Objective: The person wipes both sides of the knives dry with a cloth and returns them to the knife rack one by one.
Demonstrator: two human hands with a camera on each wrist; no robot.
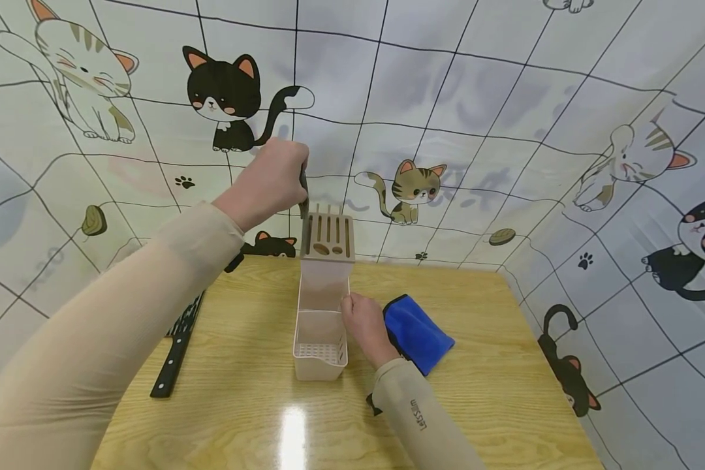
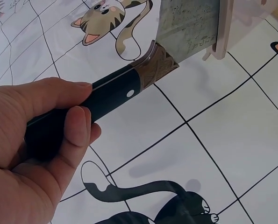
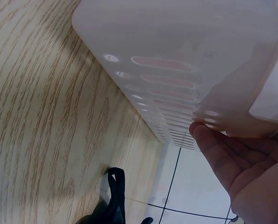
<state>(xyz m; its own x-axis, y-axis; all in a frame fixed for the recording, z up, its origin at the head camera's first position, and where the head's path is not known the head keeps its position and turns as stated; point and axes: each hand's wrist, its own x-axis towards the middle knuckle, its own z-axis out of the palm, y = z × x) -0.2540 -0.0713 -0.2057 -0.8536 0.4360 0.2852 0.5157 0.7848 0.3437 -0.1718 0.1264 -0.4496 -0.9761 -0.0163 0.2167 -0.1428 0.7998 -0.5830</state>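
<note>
The left hand point(image 1: 270, 183) is raised above the back of the table point(image 1: 476, 391), its thumb and fingers curled around the black handle of a knife point(image 2: 115, 88). A brown collar joins this handle to a broad grey blade. The blade meets the left edge of the rack's brown top point(image 1: 329, 256); how far it sits in a slot, if at all, cannot be told.

The rack point(image 1: 320, 373) stands upright on the table, near the middle. It is pale, with the slotted top at the back, an open front bin with a perforated floor, and slits along the side. The right hand point(image 1: 367, 326) grips its right wall, fingertips against the slit side.

A blue cloth point(image 1: 418, 333) with a dark edge lies just beside the right hand. To the left, a second knife point(image 1: 173, 365) with a riveted black handle lies flat on the table, its blade partly hidden by the left sleeve point(image 1: 123, 313). A small black object point(image 1: 373, 406) shows beside the right sleeve point(image 1: 423, 418), too covered to identify. Behind the table hangs a white wall covering point(image 1: 505, 98) with black lines and cartoon cats.
</note>
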